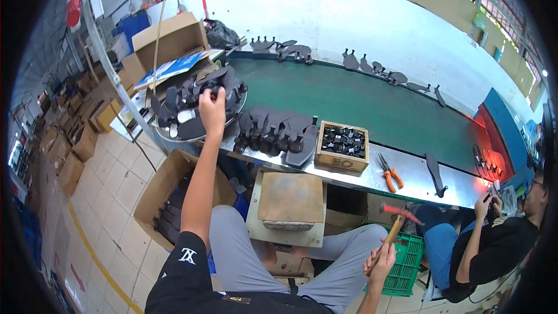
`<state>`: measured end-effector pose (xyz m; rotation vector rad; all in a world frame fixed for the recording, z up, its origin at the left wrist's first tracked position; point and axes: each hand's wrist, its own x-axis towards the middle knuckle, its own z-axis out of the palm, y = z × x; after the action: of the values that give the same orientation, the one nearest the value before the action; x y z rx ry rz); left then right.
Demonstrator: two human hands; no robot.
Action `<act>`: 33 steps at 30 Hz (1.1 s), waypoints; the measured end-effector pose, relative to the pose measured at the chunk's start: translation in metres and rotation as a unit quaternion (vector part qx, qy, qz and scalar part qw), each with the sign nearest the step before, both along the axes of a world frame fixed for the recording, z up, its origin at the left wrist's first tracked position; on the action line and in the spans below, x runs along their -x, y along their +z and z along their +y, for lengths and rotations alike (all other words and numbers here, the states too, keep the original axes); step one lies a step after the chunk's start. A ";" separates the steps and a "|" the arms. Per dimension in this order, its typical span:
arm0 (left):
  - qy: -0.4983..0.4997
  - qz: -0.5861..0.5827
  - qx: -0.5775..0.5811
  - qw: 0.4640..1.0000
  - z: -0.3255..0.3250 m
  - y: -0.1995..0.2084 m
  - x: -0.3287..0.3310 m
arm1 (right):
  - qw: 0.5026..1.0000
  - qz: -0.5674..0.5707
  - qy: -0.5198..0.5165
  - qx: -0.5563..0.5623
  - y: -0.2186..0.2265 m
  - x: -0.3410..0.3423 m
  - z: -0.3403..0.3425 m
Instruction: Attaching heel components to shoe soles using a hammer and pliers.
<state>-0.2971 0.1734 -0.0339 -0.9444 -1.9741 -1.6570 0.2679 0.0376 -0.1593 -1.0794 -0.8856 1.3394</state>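
Note:
My left hand (213, 109) reaches over a heaped round basin (174, 136) of dark shoe soles with heels attached. Its fingers are curled on a black heeled shoe sole (214, 88) in that pile, partly hidden by the hand. Down by my right knee, my right hand (382, 259) grips the wooden handle of a hammer (402, 214) with a red head, held upright. Between my knees stands a low work block (290, 197) with a flat brown top. A row of heeled soles (276, 128) lies along the near table edge, right of the basin.
A wooden box (343, 166) of small black parts, orange-handled pliers (390, 173) and a single sole (435, 173) lie along the metal edge. Beyond runs a green conveyor belt (349, 96) with soles along its far side. A person (494, 244) works at right, near a green crate (407, 261).

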 end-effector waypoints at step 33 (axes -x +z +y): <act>-0.554 0.229 0.113 0.793 0.199 -0.210 -0.682 | 0.977 0.172 -0.008 0.123 -0.096 -0.027 -0.022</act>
<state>0.3852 0.3724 -0.2435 -2.6437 -1.2762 -1.3646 0.2953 0.0153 -0.2555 -0.9954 -0.4618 1.5939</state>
